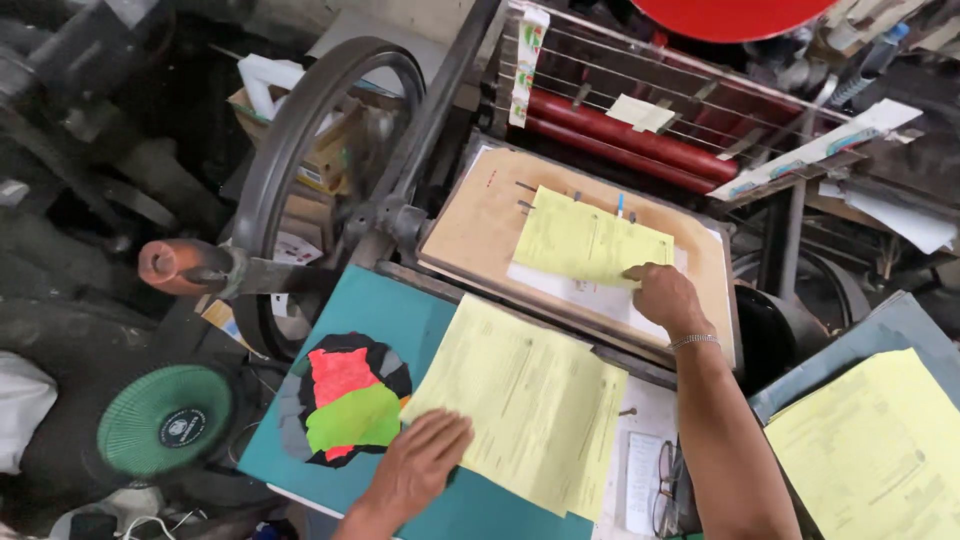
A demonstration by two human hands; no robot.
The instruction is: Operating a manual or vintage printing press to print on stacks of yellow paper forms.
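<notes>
Seen from a head camera looking down, a person works at an old platen printing press. The right hand [665, 295] reaches forward to the press bed [470, 225], a tan board tilted toward the viewer. Its fingers are bent and bunched, tips pressing on the near right corner of a single yellow sheet [590, 240]; whether they pinch the edge or only press it cannot be told. The sheet lies at about ten o'clock from this hand, with its long axis running from nine o'clock to three o'clock, slightly tipped down toward the right. It rests over a white backing sheet [600, 297] on the board.

The left hand [420, 465] lies flat, fingers together and nearly straight, on the near left corner of a stack of yellow sheets [530, 400]. That stack sits on a teal feed table [385, 305], long axis running from eleven o'clock to five o'clock. At nine o'clock from the left hand, touching or just beside it, is a layered pad of black, pink and green rags or paper [345, 400].

The right hand is much the nearer to the sheet on the press; the left is well apart from it. A second pile of yellow sheets [875, 450] lies on a grey board at four o'clock from the right arm. No containers are in view holding anything. A large flywheel [300, 130] stands at eleven o'clock, red ink rollers [630, 135] behind the bed, and a green fan [165, 420] at lower left.
</notes>
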